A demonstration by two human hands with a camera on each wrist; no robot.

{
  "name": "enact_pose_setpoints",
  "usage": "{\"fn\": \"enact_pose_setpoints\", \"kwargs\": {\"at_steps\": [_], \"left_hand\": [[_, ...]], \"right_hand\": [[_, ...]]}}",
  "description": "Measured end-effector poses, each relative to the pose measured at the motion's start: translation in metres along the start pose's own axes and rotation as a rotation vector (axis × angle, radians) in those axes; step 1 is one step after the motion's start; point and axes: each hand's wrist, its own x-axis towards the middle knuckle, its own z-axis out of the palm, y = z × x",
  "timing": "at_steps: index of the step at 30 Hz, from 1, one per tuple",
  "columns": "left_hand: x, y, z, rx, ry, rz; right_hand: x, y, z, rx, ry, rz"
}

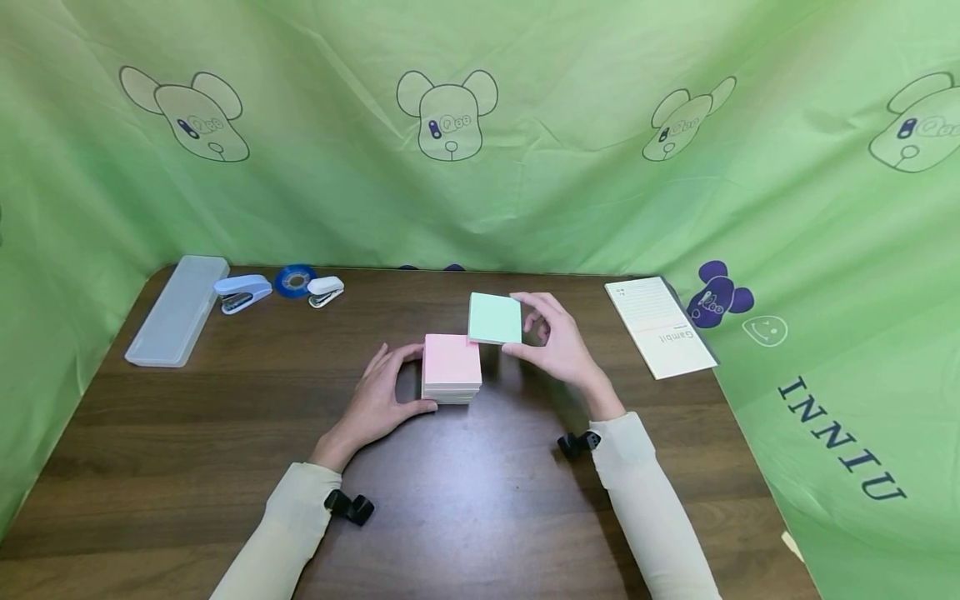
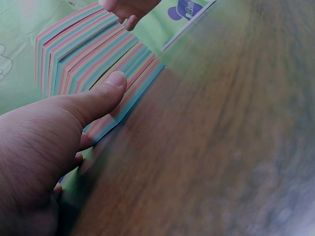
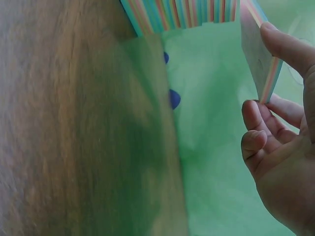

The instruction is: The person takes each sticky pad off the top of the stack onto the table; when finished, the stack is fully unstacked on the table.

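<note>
A tall stack of sticky note pads [image 1: 452, 362] with a pink top stands on the table, its sides striped in several colours in the left wrist view. My left hand [image 1: 377, 396] holds this stack from the left, thumb [image 2: 110, 91] against the near side and fingers toward the far side. In my right hand [image 1: 558, 343], a thin sticky note pad [image 1: 495, 318] with a mint-green top is pinched by its right edge between thumb and fingers. That pad is up off the table, overlapping the stack's far right corner in the head view. Its underside [image 3: 253, 54] looks pale in the right wrist view.
At the back left of the wooden table [image 1: 450, 517] lie a translucent case [image 1: 177, 312], a blue stapler [image 1: 243, 292], a blue tape roll [image 1: 294, 281] and a small white stapler [image 1: 326, 290]. A notepad [image 1: 660, 325] lies back right. Green cloth [image 1: 555, 183] hangs behind.
</note>
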Motion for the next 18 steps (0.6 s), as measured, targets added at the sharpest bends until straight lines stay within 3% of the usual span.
{"fn": "enact_pose_setpoints", "kwargs": {"at_steps": [18], "left_hand": [[0.000,0.001,0.001,-0.007,-0.006,-0.011]], "right_hand": [[0.021,0.033,0.001,-0.066,0.008,0.032]]}}
